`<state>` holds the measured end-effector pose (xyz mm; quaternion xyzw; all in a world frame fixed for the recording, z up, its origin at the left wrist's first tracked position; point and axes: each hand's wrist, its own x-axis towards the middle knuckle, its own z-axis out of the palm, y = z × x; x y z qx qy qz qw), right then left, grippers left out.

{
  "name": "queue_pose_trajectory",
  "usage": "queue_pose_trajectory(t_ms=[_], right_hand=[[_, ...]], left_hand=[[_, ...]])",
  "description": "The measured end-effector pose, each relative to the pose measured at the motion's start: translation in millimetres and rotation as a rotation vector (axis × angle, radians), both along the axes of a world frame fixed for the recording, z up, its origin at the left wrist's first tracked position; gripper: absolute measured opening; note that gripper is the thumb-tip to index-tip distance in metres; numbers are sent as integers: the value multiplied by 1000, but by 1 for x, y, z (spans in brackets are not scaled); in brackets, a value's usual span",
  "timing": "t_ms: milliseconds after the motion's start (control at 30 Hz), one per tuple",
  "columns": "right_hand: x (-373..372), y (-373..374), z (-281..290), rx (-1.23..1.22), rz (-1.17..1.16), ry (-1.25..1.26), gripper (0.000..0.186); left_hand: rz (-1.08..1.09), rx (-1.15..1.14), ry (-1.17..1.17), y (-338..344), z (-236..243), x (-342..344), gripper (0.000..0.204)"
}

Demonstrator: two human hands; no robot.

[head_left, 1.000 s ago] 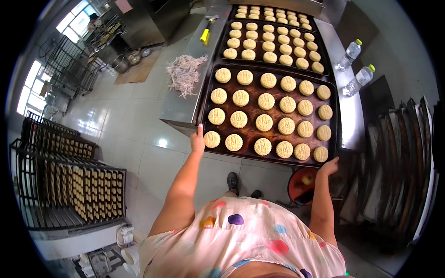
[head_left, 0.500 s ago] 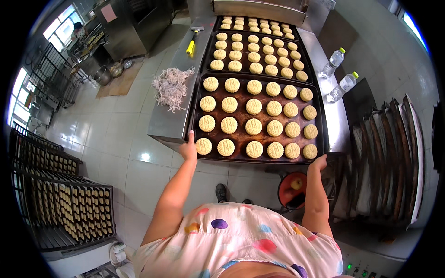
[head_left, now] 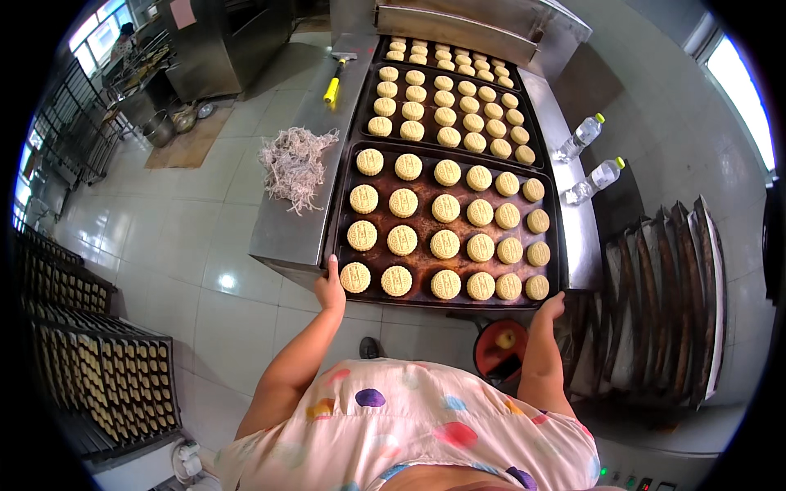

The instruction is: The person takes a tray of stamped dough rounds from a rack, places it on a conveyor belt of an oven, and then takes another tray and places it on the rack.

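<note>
Head view: left hand (head_left: 330, 289) and right hand (head_left: 552, 307) are grasping a dark rectangular tray (head_left: 422, 262), which is holding round, fluted pastries (head_left: 444, 245).

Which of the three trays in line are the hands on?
The nearest tray: left hand at its near left corner, right hand at its near right. Neither touches the middle tray or far tray.

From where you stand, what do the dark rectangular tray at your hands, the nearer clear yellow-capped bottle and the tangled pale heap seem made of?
Dark tray: likely metal, dark and dull-sheened, thin-rimmed and patchily browned.
Clear bottle: probably glossy plastic, as it's see-through with bright glints.
Pale heap: matte fibre, by its stringy strands; cotton or synthetic, I can't tell.
</note>
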<state>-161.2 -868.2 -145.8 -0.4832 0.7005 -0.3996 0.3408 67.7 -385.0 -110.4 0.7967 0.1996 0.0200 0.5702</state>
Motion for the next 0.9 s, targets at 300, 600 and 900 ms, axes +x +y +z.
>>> queue_pose_trajectory(t_ms=[300,600,900], right_hand=[[4,6,2,-62,1,-39,50],[3,8,3,183,-33,-366,55],[-25,22,32,482,267,-766,60]], left_hand=[[-1,88,-46,-1,-4,3,72],[22,-98,155,-1,9,2,66],[-162,-541,357,4,42,-11,66]])
